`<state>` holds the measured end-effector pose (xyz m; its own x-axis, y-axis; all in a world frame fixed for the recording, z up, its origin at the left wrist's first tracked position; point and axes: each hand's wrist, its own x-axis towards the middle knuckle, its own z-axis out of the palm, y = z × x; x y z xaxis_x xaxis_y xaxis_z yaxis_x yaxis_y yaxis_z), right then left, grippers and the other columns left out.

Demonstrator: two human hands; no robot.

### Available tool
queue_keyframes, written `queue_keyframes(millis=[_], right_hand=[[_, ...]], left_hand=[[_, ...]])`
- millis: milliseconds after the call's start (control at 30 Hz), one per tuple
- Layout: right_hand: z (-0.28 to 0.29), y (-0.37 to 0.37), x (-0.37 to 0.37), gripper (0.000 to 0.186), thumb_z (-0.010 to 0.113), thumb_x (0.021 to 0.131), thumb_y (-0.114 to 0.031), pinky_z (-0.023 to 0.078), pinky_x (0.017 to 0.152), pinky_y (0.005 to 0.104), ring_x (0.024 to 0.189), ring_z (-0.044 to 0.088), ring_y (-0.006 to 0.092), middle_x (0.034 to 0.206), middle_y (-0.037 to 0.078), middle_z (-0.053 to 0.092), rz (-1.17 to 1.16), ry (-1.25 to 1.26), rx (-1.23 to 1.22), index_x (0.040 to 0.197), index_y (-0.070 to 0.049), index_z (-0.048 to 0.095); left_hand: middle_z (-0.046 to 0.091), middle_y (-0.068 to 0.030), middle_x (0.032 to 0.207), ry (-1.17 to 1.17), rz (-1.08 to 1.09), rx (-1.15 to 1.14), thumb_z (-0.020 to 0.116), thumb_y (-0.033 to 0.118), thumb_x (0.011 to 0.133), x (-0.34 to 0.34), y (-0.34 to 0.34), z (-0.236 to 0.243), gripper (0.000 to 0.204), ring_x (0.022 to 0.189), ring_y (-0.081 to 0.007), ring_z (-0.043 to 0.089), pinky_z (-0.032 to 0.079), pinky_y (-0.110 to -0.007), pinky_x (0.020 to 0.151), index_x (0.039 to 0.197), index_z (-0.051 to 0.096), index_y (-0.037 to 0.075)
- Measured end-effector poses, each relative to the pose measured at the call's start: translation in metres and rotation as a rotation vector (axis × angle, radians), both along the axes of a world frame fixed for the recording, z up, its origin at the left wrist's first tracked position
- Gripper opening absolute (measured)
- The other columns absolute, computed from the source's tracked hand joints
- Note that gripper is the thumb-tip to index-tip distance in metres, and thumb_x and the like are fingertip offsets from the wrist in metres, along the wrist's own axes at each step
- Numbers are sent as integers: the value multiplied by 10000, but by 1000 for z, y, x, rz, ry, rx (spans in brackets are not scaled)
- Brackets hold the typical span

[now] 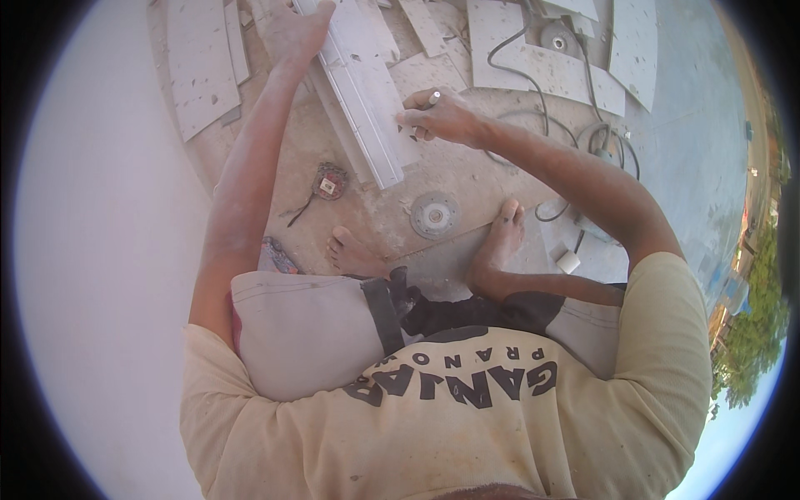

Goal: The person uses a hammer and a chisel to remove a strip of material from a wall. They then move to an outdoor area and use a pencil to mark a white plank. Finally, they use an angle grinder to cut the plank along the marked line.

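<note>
A long, pale metal profile [360, 108] lies lengthwise on a light board [385, 98] in front of me. My left hand [298, 32] grips the far part of the profile, thumb over its edge; its other fingers are partly cut off by the picture's rim. Beside the right edge of the board, my right hand [442, 118] is closed round a slim pen-like marker [434, 97], one pale end of it sticking up between the fingers. A tape measure [330, 181] with a dark strap rests on the floor, left of the profile's near end.
A round grinding disc [435, 215] lies between my bare feet. Dark cables [543, 104] loop across the right side near a power tool [596, 140]. Another disc [558, 38] sits among several cut boards [200, 71]. A pale wall [100, 250] closes off the left.
</note>
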<state>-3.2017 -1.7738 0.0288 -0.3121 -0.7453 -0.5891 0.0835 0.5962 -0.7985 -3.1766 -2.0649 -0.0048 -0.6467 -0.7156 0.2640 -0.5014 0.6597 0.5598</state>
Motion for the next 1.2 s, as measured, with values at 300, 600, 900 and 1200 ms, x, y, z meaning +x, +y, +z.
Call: queue_keyframes(millis=[300,600,900,1200], right_hand=[[-8,1,0,323,708,935,-341,539,647,278,731,646,120,829,42,690,-22,-15,1,959,-20,731],[-10,1,1,333,707,920,-347,527,634,290,700,644,142,776,67,684,-35,3,-22,959,-17,721],[-3,3,0,301,694,922,-308,512,617,303,679,641,141,724,72,667,-42,-34,-37,919,-8,708],[-12,4,-1,265,713,935,-279,502,592,263,678,620,103,745,30,656,-24,-76,-53,918,-15,716]], left_hand=[[723,-203,1013,-60,37,132,818,470,707,-6,-5,11,657,979,-325,706,539,-414,888,1102,634,-22],[722,-202,1010,-55,39,121,816,449,696,-8,-7,10,652,980,-327,704,539,-415,894,1103,640,-29],[670,-253,1112,-98,2,248,736,438,757,-6,14,38,711,1082,-369,654,516,-442,928,1224,527,-57],[667,-246,1084,-92,60,253,747,403,747,-2,23,54,720,1020,-363,667,522,-432,906,1249,516,-59]])
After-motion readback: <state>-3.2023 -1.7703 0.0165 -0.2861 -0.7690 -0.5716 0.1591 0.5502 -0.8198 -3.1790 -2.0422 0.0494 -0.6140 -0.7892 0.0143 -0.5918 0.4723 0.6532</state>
